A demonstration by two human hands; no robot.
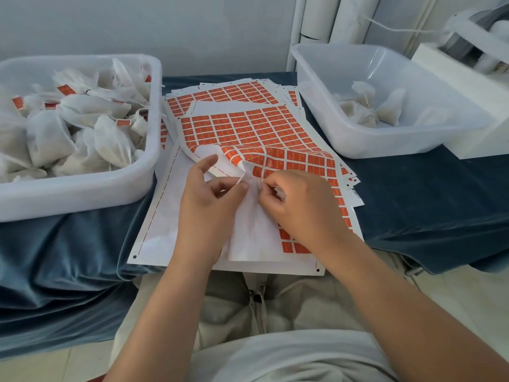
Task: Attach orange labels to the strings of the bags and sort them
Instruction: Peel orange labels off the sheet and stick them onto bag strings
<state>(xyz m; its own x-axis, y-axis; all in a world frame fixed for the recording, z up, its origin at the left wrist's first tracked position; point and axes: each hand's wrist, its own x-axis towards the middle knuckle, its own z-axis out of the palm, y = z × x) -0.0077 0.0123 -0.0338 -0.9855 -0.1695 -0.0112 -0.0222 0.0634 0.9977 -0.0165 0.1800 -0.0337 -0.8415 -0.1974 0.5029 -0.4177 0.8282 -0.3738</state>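
Orange labels fill the white sheets in rows, their print too small to read. They lie on a blue velvety cloth before a pale wall, between a left tub of labelled bags and a right tub holding a few plain bags. On the sheets lies a white bag, its gathered neck pinched by the left hand and the right hand, fingers curled.

Open lane over label sheets between left bin (heaped) and right bin.
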